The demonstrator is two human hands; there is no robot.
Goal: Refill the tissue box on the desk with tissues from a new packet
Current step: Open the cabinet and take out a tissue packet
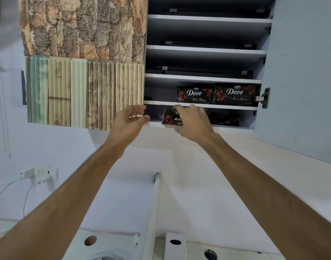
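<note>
We are reaching up into an open white wall cabinet (204, 106), both arms raised. Our right hand (193, 120) rests on top of a black plastic tissue packet with red dots (171, 119) lying at the front of the lowest shelf. The fingers curl over its upper edge, but the hand covers the contact, so we cannot tell whether they have closed on the wrapper or are only touching it. Our left hand (130, 119) hangs open and empty just left of that packet, thumb and fingers spread, near the patterned closed cabinet door (86, 62).

The tissue box to be refilled is not in view; we judge it is somewhere below us on the desk.

The main risk, as we see it, is the packet slipping. The wrapper looks glossy and soft, and a one-handed pull from above could let it slide off the shelf lip and fall past our arms. Bringing the left hand under its near end would guard against that.

A second black packet (224, 119) lies just right of our right hand on the same shelf, seemingly touching or close to the first. Dragging the first sideways could pull that one out too.

Two more black packets with white lettering (216, 94) stand on the shelf just above our right hand. Lifting the knuckles while withdrawing could knock that shelf's edge.

The open grey cabinet door (301, 72) stands to the right of our right arm, so a wide swing of the elbow could strike it.
</note>
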